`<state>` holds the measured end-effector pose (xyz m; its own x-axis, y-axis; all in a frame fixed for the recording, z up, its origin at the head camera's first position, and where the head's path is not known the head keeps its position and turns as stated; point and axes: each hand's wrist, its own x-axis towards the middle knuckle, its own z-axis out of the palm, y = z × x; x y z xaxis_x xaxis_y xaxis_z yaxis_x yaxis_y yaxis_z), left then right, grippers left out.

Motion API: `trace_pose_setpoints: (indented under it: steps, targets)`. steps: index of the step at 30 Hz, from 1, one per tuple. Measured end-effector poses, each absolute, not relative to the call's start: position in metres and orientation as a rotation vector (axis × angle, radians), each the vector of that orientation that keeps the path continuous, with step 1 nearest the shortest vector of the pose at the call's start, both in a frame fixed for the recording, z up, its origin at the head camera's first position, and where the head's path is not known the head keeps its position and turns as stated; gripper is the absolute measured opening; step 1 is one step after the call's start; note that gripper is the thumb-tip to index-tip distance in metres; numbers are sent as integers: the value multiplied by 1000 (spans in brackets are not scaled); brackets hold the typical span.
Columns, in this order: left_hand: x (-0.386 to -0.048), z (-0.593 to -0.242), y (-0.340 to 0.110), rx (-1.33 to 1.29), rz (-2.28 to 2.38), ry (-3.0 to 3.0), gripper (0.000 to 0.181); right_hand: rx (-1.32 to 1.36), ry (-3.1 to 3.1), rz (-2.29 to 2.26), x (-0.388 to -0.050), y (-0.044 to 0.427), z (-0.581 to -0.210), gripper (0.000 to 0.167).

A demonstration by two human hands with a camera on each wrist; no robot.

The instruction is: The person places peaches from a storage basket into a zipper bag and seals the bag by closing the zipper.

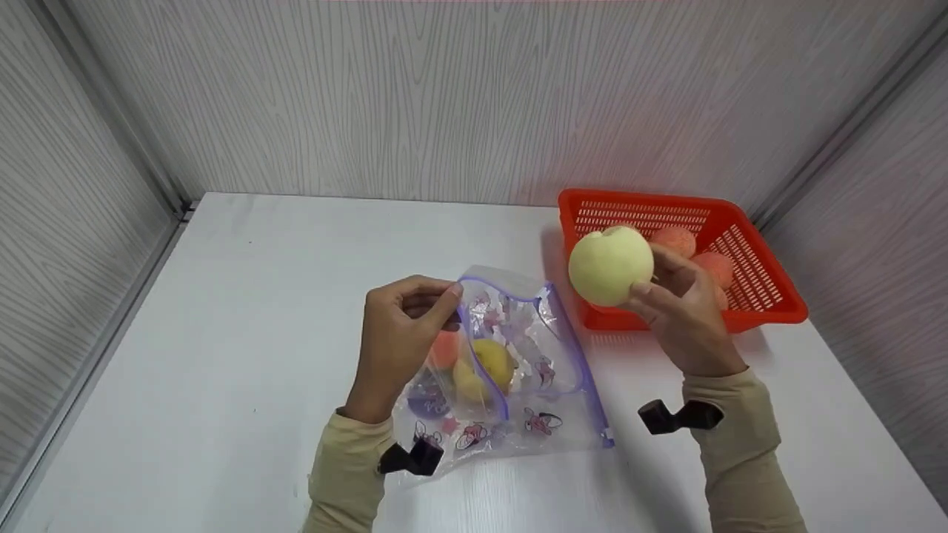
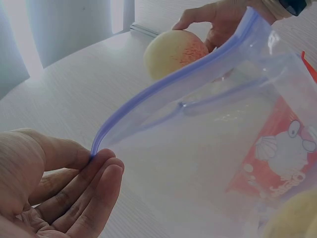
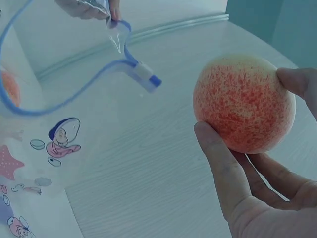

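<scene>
My left hand [image 1: 400, 322] pinches the purple-edged mouth of a clear zip bag [image 1: 552, 426] between thumb and fingers. The bag's mouth gapes, and cartoon sea figures are printed on its plastic. Inside lie a yellow fruit [image 1: 495, 363] and an orange-pink one [image 1: 444, 349], partly behind the left hand. To the right of the bag, my right hand [image 1: 685, 318] holds a peach [image 1: 611, 268] in the air in front of the red basket. In the right wrist view the peach [image 3: 242, 104] shows red speckles on cream, gripped by thumb and fingertips.
A red plastic basket [image 1: 781, 292] stands at the back right of the white table [image 1: 185, 355], with several pink peaches [image 1: 674, 240] in it. Pale wood-grain panels [image 1: 370, 96] rise behind the table and on both sides.
</scene>
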<state>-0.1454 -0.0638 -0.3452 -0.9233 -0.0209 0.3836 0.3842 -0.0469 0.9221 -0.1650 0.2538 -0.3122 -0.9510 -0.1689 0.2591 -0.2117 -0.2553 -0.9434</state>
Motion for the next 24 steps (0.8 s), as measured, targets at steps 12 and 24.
trace_pose_setpoints:
  steps: [12, 24]
  targets:
    - [-146, -346, -63, -393, -2046, -1938, 9, 931, -2092, 2074, -147, 228, -309, 58]
    - [-146, -345, -63, -366, -2060, -1940, 10, 1143, -2213, 1698, -141, 212, -309, 62]
